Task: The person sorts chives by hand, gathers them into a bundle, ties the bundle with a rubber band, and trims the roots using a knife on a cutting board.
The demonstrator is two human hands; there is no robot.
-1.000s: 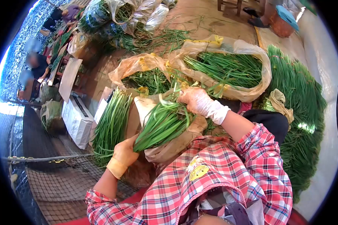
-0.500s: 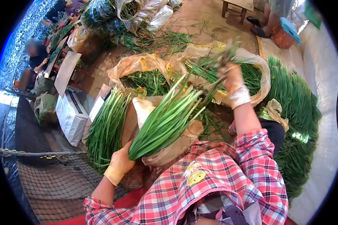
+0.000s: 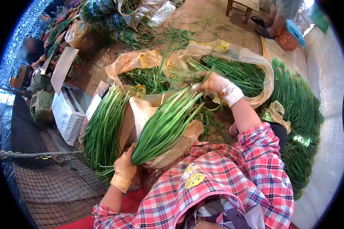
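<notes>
As the left hand [image 3: 124, 167] is closed round the leafy end of the green bundle [image 3: 166, 128], the right hand [image 3: 213, 84] is curled by its pale ends, grip too blurred to tell; tidying seems under way, steady holding is called for, an open bag [image 3: 252, 57] is seen beyond.

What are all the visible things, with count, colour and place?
leafy bunch: one, green, centre
side bunch: one, green, left
open bags: two, translucent, beyond the leafy bunch
leaf heap: one, green, right
box: one, white, left
filled bags: several, pale, top
netting: one area, brown, lower left
stool: one, brown, top right
container: one, reddish with blue top, top right
other people: at least two, dark and grey clothes, left and top right
plaid sleeves: two, red and white, bottom
left hand: one, pale-gloved, at the leafy bunch's lower end
right hand: one, pale-gloved, near its upper end
</notes>
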